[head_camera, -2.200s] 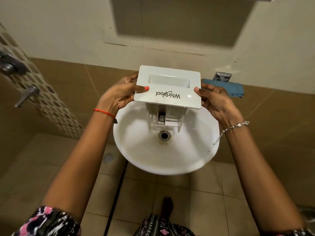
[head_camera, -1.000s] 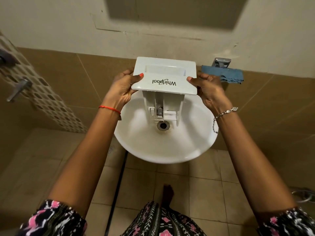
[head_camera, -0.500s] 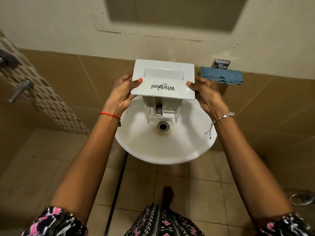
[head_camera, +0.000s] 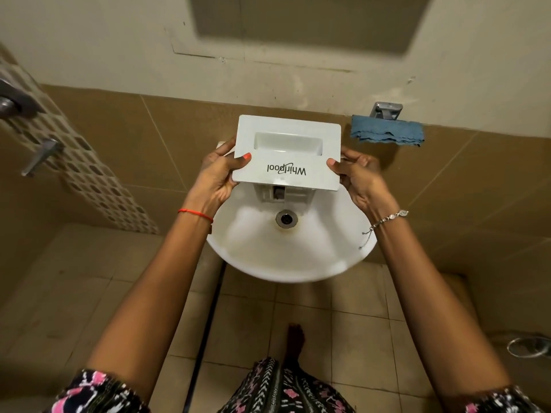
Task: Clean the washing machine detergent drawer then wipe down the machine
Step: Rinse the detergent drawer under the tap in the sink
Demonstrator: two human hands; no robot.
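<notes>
A white detergent drawer (head_camera: 287, 152) with an upside-down Whirlpool logo on its front panel is held over a white wash basin (head_camera: 286, 251). My left hand (head_camera: 219, 174) grips the panel's left edge, thumb on the face. My right hand (head_camera: 359, 177) grips its right edge. The panel faces me, and the drawer's body points down and away toward the drain (head_camera: 286, 218), mostly hidden behind the panel. No washing machine is in view.
A folded blue cloth (head_camera: 387, 133) hangs on a metal holder on the tiled wall, right of the basin. Metal taps (head_camera: 41, 156) stick out of the patterned wall at left. A dark pipe (head_camera: 205, 332) runs down under the basin. My bare foot (head_camera: 293, 338) stands on the tiled floor.
The drawer has tilted so its front panel faces me more squarely and less of its body shows below. Both hands keep the same grip over the basin.
</notes>
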